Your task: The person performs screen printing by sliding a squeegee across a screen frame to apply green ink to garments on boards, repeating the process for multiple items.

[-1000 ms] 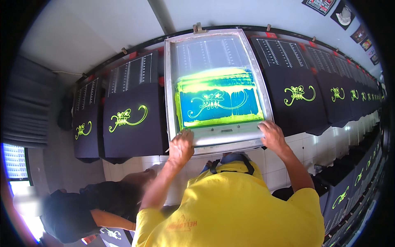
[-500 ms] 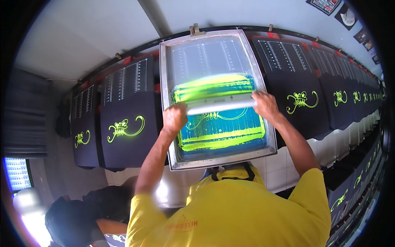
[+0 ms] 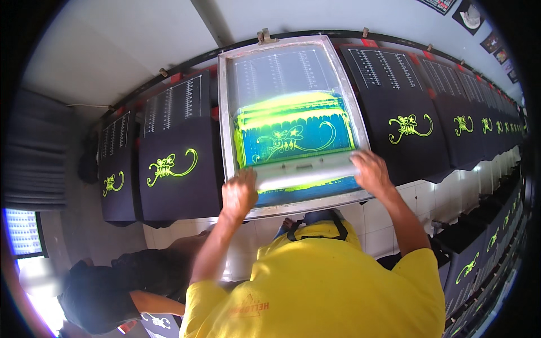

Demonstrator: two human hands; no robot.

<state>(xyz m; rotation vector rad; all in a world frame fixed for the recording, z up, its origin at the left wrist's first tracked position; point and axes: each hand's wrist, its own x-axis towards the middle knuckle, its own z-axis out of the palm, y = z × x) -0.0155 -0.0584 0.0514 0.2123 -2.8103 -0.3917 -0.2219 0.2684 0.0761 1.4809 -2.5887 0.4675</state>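
A metal-framed printing screen point(image 3: 225, 118) lies flat on a long row of black shirts. Its mesh point(image 3: 293, 135) is blue with bright yellow-green ink and a scorpion-like outline. A pale squeegee bar point(image 3: 307, 169) lies across the near part of the mesh. My left hand point(image 3: 239, 194) grips its left end, and my right hand point(image 3: 372, 172) grips its right end. Both forearms reach up from my yellow shirt point(image 3: 321, 287).
Black shirts with yellow-green scorpion prints lie left point(image 3: 169, 166) and right point(image 3: 408, 127) of the screen, more curving away to the far right. A second person in dark clothing point(image 3: 112, 287) crouches at lower left. White tiled floor point(image 3: 377, 219) shows below the table edge.
The squeegee and both hands have come back toward me across the mesh, from the middle of the screen to its near part.
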